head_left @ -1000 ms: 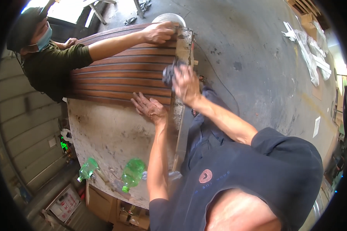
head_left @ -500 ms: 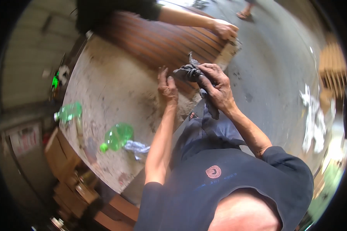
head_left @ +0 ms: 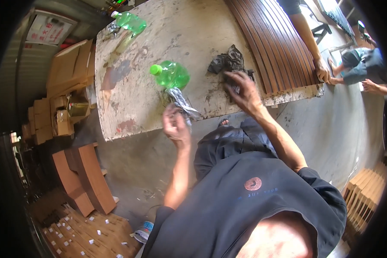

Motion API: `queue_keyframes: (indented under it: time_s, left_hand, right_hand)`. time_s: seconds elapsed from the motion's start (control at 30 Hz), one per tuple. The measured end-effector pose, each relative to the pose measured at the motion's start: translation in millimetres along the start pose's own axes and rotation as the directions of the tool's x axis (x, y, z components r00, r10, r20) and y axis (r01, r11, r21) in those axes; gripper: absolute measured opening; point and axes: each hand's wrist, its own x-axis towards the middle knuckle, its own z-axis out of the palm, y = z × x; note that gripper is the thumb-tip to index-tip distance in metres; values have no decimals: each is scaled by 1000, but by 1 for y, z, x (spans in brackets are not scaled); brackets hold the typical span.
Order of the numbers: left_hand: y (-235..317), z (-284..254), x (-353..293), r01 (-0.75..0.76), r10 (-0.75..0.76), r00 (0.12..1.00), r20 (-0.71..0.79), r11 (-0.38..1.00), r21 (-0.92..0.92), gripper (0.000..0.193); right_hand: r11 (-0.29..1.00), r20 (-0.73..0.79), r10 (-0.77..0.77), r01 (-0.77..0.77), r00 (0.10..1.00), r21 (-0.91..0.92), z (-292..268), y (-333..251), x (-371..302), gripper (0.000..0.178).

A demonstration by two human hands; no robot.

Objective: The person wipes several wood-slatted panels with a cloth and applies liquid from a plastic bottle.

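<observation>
A crumpled dark grey rag (head_left: 231, 60) lies on the worn, stained table (head_left: 155, 26), left of the brown grooved panel (head_left: 275, 47). My right hand (head_left: 246, 93) is at the rag's near edge, fingers bent and spread, not wrapped round it. Further left, a light grey-white cloth (head_left: 180, 102) lies by a green plastic bottle (head_left: 172, 75) on its side, reaching toward the table's near edge. My left hand (head_left: 176, 127) is right beside this cloth, its fingers bent and blurred; whether they grip it I cannot tell.
A second green bottle (head_left: 131, 22) lies at the table's far left. Another person's hand (head_left: 321, 71) rests at the panel's near right corner. Cardboard boxes (head_left: 69, 69) and brown boards (head_left: 94, 178) stand at left. Slatted stacks (head_left: 367, 189) are at lower right. Another person (head_left: 365, 64) is at far right.
The dark rag, held in my right hand before, now lies on the table. My left hand has moved from beside the panel to the light cloth. The view has swung left.
</observation>
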Motion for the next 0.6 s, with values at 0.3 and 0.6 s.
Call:
queue_keyframes:
  time_s: [0.3,0.6]
  left_hand:
    - [8,7,113,-338,321,940,112,921,193,86]
    - [-76,32,172,-521,519,853,58,837,166,77]
  right_hand:
    - [973,481,72,-168,874,159,175,-54,12,98]
    - [895,446,169,-327,879,305,100,-10,-44,53]
